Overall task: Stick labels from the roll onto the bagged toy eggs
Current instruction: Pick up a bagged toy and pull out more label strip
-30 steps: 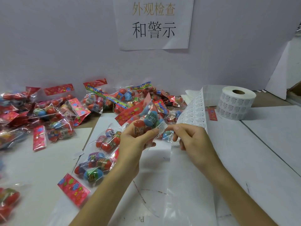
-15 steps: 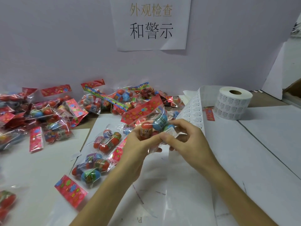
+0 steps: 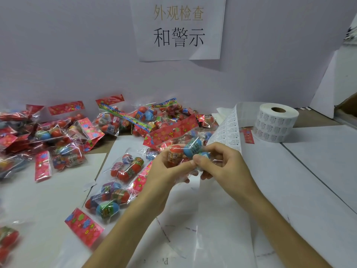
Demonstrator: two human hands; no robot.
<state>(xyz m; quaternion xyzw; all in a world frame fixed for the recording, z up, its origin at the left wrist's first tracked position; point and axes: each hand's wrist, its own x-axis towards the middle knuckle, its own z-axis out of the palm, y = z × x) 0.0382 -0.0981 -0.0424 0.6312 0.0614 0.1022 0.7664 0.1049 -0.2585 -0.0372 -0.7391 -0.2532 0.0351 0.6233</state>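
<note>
A person holds one bag of toy eggs (image 3: 172, 135) up over the white table (image 3: 301, 190), right in the middle, with both hands. The bag is clear and has a red top with flowers on it. Inside it I see an orange egg (image 3: 174, 156) and a blue egg (image 3: 191, 149) side by side.

The left hand (image 3: 168, 172) grips the bag from below, with its fingers curled round the eggs. The right hand (image 3: 224, 168) pinches the same bag from the other side. Its thumb (image 3: 200, 159) presses down on the bag just under the blue egg, and its fingers are curled behind. I cannot tell if a label is under the thumb.

A strip of labels (image 3: 229, 130) stands up just behind the right hand. The roll of labels (image 3: 275, 123) sits upright on the table, far back on the right.

Two more bags (image 3: 126, 168) lie flat on the table near the left hand. A big pile of bags (image 3: 58, 136) lies along the wall on the left. A paper sign (image 3: 177, 28) with big writing is stuck on the wall above.
</note>
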